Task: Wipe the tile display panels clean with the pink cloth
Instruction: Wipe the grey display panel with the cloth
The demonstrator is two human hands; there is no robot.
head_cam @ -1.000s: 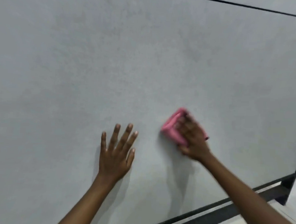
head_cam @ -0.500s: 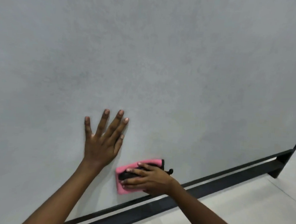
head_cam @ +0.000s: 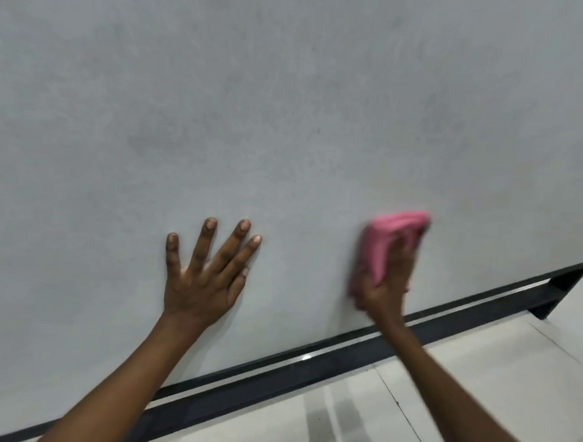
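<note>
Head view: your right hand, lower right of centre, has its fingers closed over the bunched pink cloth, pressing it to the grey tile panel. Your left hand, lower centre, lies flat with fingers spread wide, holding nothing. Keep the cloth flat, pressure even, and overlap passes down to the bottom edge. A black frame rail runs just below the panel; pale floor tiles lie at lower right. Nothing obstructs the surface except your bracing hand; shift it to reach that patch.
</note>
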